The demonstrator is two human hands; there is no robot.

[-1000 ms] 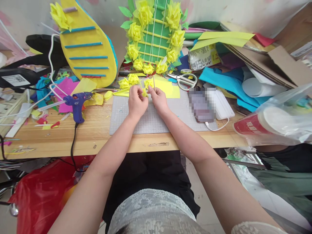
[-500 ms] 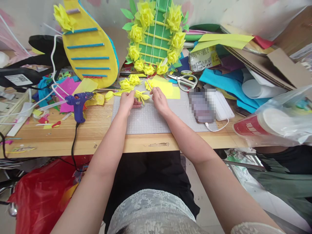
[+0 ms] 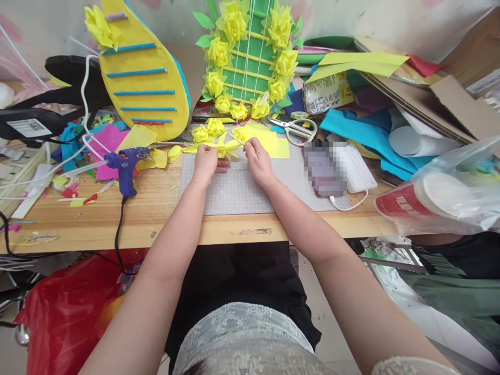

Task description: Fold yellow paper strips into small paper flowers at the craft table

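Observation:
Between thumb and fingers, my left hand (image 3: 207,162) pinches a yellow paper flower (image 3: 227,149) whose narrow petals spread to the right. Close by on the right, my right hand (image 3: 258,160) is closed on a thin stick (image 3: 236,139), its tip pointing up and left above the petals. Both hands are over the grey cutting mat (image 3: 238,195). Finished yellow paper roses (image 3: 200,134) lie just behind my left hand, and flat yellow paper sheets (image 3: 279,147) lie behind my right. Whether the stick touches the flower I cannot tell.
A purple glue gun (image 3: 127,169) stands at left. Scissors (image 3: 299,130), a phone (image 3: 324,172) and a white power bank (image 3: 353,169) lie right of the mat. Behind stand a yellow cutout (image 3: 144,80) and a green rose-trimmed panel (image 3: 250,70). A bagged cup (image 3: 410,200) sits far right.
The flower has turned in my left hand, its petals now fanning to the right. My right hand has shifted slightly right, and the stick's tip now points further left.

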